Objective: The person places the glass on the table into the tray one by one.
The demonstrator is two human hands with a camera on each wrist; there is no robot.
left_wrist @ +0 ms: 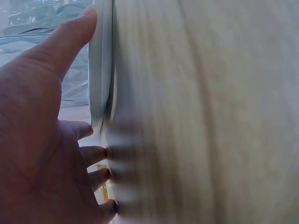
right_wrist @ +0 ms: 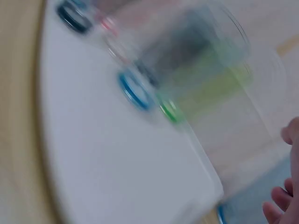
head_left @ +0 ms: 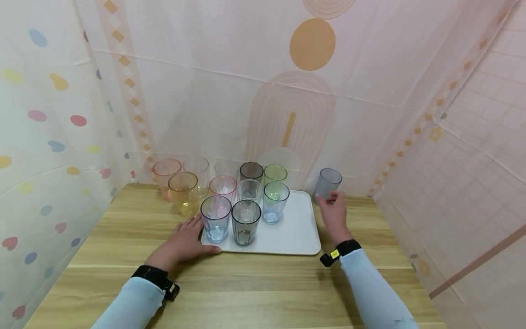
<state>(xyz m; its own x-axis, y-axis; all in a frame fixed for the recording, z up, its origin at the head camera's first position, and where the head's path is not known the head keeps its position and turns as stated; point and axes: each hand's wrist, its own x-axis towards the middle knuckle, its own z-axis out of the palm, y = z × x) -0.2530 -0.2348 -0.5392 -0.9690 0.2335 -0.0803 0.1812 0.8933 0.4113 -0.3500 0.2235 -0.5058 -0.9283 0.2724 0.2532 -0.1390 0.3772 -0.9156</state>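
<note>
My left hand [head_left: 186, 242] rests at the front left corner of a white tray [head_left: 287, 242], thumb along its front edge and fingers spread beside it. In the left wrist view the thumb [left_wrist: 70, 42] touches the tray's rim. Behind the tray's right side stands a blue-grey glass [head_left: 327, 183]; my right hand [head_left: 334, 214] is just in front of its lower part, fingers loosely bent. In the right wrist view, that glass [right_wrist: 257, 196] shows beyond the parted thumb and fingers; contact is unclear. Clear blue [head_left: 215, 221] and smoky grey [head_left: 246, 224] glasses stand at the tray's front left.
More glasses crowd the tray's left and back, including a blue one [head_left: 275, 203], a green one [head_left: 276, 172] and a pink-rimmed one [head_left: 223, 185]. Left of the tray stand a yellow glass [head_left: 184, 194] and a pink glass [head_left: 166, 171]. A patterned curtain [head_left: 197, 100] hangs behind the table [head_left: 246, 292].
</note>
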